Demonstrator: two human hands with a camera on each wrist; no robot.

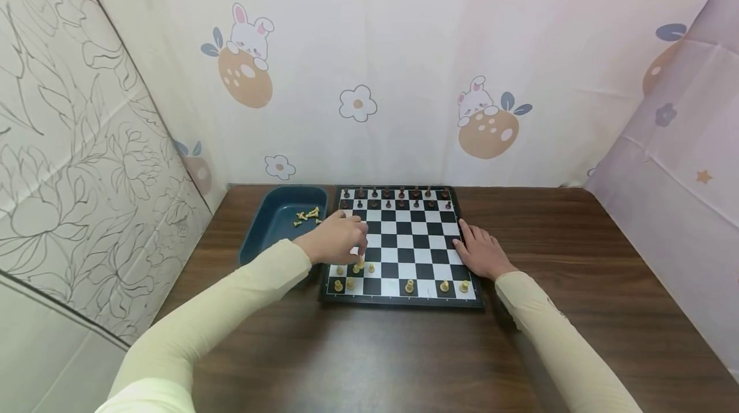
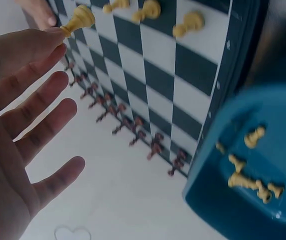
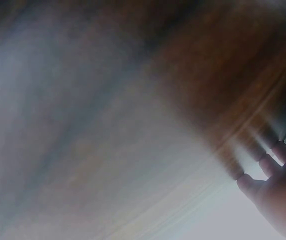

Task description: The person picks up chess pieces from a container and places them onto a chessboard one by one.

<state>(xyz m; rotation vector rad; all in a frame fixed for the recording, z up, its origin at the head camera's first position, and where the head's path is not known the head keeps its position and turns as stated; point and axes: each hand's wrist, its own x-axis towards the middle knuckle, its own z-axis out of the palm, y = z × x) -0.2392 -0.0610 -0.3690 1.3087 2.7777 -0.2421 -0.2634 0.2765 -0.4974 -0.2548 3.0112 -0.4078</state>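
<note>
My left hand [image 1: 337, 238] reaches over the near left part of a black-and-white chessboard [image 1: 405, 241]. Between its thumb and index finger it pinches a pale yellow chess piece [image 2: 81, 19], base outward in the left wrist view; the other fingers are spread. The top of that piece is hidden by the fingertips. Close by stand several yellow pieces, among them a pawn [image 1: 371, 267] and another small piece [image 1: 339, 270]. My right hand [image 1: 484, 251] rests at the board's right edge, its fingers extended over the rim.
A blue tray [image 1: 249, 243] left of the board holds several loose yellow pieces [image 2: 239, 180]. Dark red pieces [image 1: 401, 193] fill the two far rows. More yellow pieces, including one at the near right corner [image 1: 464, 286], line the near row. A patterned cloth backs the wooden table [image 1: 404, 355].
</note>
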